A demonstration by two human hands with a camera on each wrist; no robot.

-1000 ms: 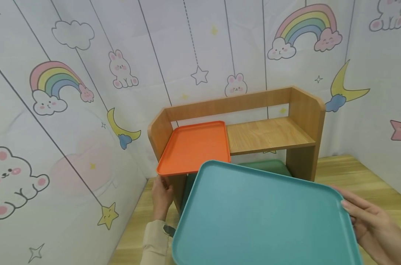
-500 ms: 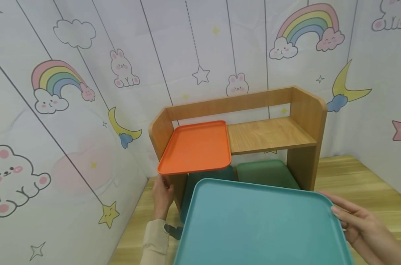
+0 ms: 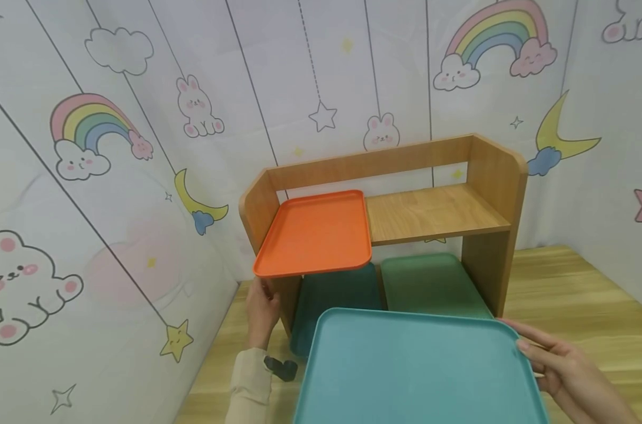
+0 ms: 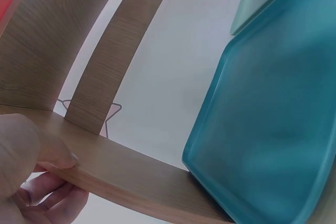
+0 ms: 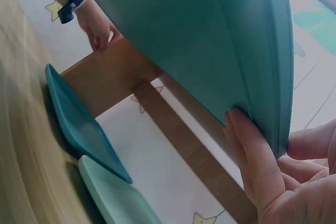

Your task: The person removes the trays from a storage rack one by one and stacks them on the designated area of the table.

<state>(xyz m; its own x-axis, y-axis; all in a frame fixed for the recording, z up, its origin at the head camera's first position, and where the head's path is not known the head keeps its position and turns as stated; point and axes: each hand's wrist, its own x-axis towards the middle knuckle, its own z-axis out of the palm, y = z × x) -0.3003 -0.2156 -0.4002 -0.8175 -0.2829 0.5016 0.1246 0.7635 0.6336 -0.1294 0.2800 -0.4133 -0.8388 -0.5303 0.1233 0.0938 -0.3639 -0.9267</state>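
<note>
My left hand (image 3: 262,306) grips the front edge of the left side panel of a small wooden shelf (image 3: 437,212). In the left wrist view, the thumb lies on the inner face of this panel (image 4: 136,177) and the fingers on the outer. An orange tray (image 3: 315,232) lies on the upper board's left half, just above that hand. With thumb and fingers, my right hand (image 3: 570,359) holds a light blue tray (image 3: 422,365) by its right far corner, in front of the shelf. The right wrist view shows this tray's underside (image 5: 194,40); its near edge is cut off in the head view.
Below the upper board, a dark teal tray (image 3: 339,300) lies at left and a green tray (image 3: 432,282) at right, side by side. The shelf stands on a wood-grain table (image 3: 549,288). A patterned cloth wall (image 3: 321,70) encloses the back and sides.
My right hand has lowered the light blue tray and drawn it nearer, turning it more level. More of the lower trays shows. The left hand keeps its grip on the panel.
</note>
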